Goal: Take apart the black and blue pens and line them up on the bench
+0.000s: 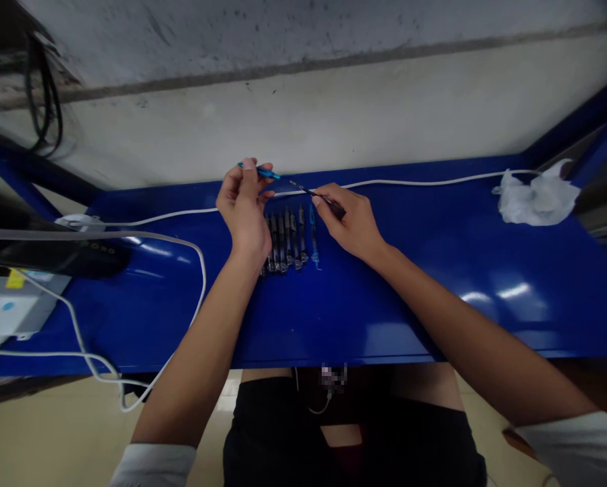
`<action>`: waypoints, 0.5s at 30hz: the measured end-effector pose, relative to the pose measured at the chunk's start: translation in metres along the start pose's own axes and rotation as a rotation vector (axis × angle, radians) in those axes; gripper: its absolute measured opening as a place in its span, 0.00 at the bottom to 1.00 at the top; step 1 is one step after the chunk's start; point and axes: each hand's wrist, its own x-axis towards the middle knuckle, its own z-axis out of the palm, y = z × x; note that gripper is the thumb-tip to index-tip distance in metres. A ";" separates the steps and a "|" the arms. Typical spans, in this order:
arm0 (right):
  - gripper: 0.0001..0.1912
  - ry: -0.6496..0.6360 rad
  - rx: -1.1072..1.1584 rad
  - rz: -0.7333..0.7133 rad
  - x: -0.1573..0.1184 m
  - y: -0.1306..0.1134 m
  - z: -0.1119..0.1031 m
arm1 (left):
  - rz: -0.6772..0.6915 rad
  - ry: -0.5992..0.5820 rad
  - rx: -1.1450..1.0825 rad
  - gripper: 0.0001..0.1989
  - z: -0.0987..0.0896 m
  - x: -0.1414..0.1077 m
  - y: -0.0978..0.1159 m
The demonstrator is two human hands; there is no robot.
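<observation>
My left hand (246,203) pinches a blue pen barrel (267,173) above the back part of the blue shelf. In my right hand (348,220) is a thin dark pen part (308,192), its tip pointing left toward the end of the blue barrel; the two are apart. Below and between my hands lies a row of several black pens (287,237), side by side with their clear ends toward me. My left wrist covers part of that row. A blue pen (313,233) lies at the row's right end.
The blue shelf (334,318) meets a pale wall (303,128). A white cable (415,182) runs along its back. More white cable (202,270) loops at left, near a black box (101,250) and a white device (24,308). A crumpled white plastic bag (537,196) sits at right.
</observation>
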 end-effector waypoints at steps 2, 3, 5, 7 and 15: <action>0.19 -0.005 0.004 0.003 0.000 0.000 0.000 | -0.004 0.039 -0.010 0.19 -0.003 0.003 -0.001; 0.18 -0.004 0.006 0.005 -0.001 -0.001 0.000 | -0.007 0.055 -0.008 0.19 -0.004 0.004 -0.002; 0.16 -0.001 0.008 0.010 -0.001 -0.001 -0.001 | -0.015 0.070 -0.010 0.19 -0.005 0.005 -0.003; 0.15 0.003 0.007 0.013 -0.002 -0.001 -0.001 | -0.020 0.057 -0.023 0.19 -0.007 0.005 -0.006; 0.13 0.020 0.010 0.016 -0.003 0.003 0.002 | -0.044 -0.012 -0.011 0.22 -0.008 0.002 -0.009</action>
